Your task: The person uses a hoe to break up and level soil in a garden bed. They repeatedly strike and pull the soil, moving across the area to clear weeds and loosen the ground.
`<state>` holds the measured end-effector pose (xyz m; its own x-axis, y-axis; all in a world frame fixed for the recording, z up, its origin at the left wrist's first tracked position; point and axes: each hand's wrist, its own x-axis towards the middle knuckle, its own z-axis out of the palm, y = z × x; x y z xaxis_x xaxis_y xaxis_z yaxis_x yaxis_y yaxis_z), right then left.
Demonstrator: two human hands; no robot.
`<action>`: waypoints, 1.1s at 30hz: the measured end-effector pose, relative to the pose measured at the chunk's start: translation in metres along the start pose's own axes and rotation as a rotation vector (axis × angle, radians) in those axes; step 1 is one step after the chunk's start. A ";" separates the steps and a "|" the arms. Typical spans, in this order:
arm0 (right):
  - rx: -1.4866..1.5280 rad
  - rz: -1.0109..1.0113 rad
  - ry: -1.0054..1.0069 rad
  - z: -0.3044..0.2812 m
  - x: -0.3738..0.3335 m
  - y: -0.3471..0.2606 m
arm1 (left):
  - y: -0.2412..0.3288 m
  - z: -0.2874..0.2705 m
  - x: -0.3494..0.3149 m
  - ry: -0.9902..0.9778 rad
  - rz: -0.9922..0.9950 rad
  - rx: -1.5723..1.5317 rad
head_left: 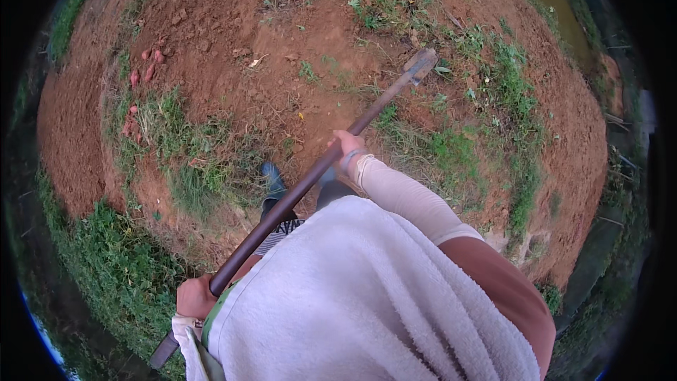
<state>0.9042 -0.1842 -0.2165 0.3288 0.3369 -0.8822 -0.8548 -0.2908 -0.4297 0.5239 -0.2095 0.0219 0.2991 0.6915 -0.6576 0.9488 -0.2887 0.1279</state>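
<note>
A long spade with a thick brown shaft [283,206] slants across my body from lower left to upper right. Its muddy blade [421,65] rests at or just above the soil beside some weeds; contact is hard to judge. My right hand [345,144] wraps round the middle of the shaft, the forearm in a pale sleeve. Low on the left, my left hand [194,298] is closed round the shaft near its rear end, and a dark end piece [165,351] shows past the wrist. A white towel [317,296] drapes over me and hides much of my body.
Reddish sweet potatoes [149,73] lie in a loose row on the left soil. My blue boot [273,178] stands on the ground by weeds [194,187]. Leafy plants [116,275] grow lower left. Green weeds [515,92] and muddy water [543,0] lie to the right.
</note>
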 end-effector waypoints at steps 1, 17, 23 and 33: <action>-0.026 0.024 0.035 0.002 0.005 0.027 | -0.002 -0.012 -0.008 -0.017 -0.039 0.015; 0.371 0.206 -0.205 0.008 -0.031 0.015 | -0.017 0.009 0.021 0.176 0.026 0.180; 0.319 0.078 0.057 -0.083 0.058 -0.028 | 0.003 0.000 0.026 0.125 0.188 0.219; 0.062 0.420 0.066 0.026 -0.036 0.137 | -0.117 -0.131 -0.085 0.537 -0.159 0.661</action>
<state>0.7648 -0.2131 -0.2391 -0.0300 0.1419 -0.9894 -0.9418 -0.3357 -0.0196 0.4003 -0.1477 0.1605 0.3333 0.9273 -0.1703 0.7795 -0.3727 -0.5034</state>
